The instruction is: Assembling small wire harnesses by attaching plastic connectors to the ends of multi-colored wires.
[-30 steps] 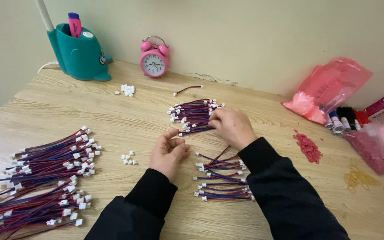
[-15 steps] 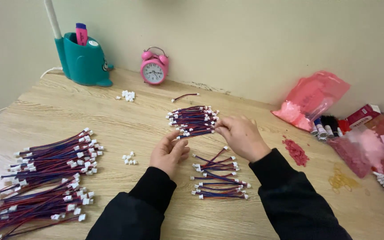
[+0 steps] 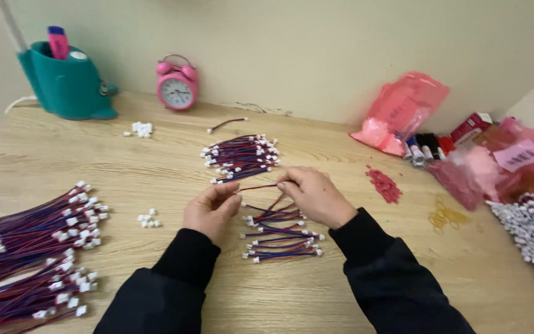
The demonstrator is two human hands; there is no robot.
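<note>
One red-blue wire [image 3: 256, 186] strung level between both hands, long axis left-right: left hand [image 3: 210, 209] fingers pinched on its near-left end, right hand [image 3: 312, 195] fingers closed on the other, wire pile [image 3: 279, 238] just below on tabletop [image 3: 156, 161].

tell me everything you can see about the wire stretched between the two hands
The wire is a thin red and dark blue lead, pulled nearly straight and level just above the wooden table. The left hand pinches one end between thumb and fingers; the right hand pinches the other end. Its tips are hidden by the fingers, so any white plug cannot be seen. It hangs between the far wire bundle and the small near pile of wires, whose strands rise toward the right hand.
</note>
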